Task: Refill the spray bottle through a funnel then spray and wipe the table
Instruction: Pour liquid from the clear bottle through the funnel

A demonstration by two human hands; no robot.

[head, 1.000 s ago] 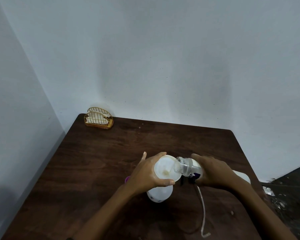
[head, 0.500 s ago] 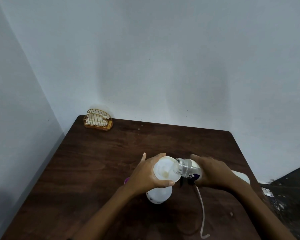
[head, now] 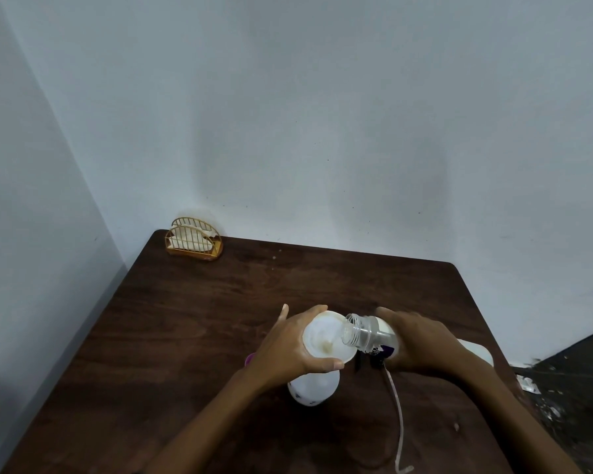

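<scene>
Little has shifted since a moment ago: the clear refill bottle (head: 367, 331) has its mouth a touch lower over the funnel (head: 322, 336), and both hands sit where they were. The left hand (head: 288, 347) has its fingers clamped round the funnel's rim, thumb on the near side. The funnel stands in the neck of the white spray bottle (head: 314, 388), upright on the dark wooden counter (head: 185, 336). Right of the funnel, the right hand (head: 421, 340) has its fingers wrapped round the refill bottle, which is tipped on its side with its open threaded mouth over the funnel's bowl. A yellowish patch shows in the bowl. Just right of the funnel and nearer, the spray head (head: 374, 360) lies on the counter with its tube trailing. Far left of the funnel, at the back corner, stands a gold wire napkin holder (head: 193, 238)
</scene>
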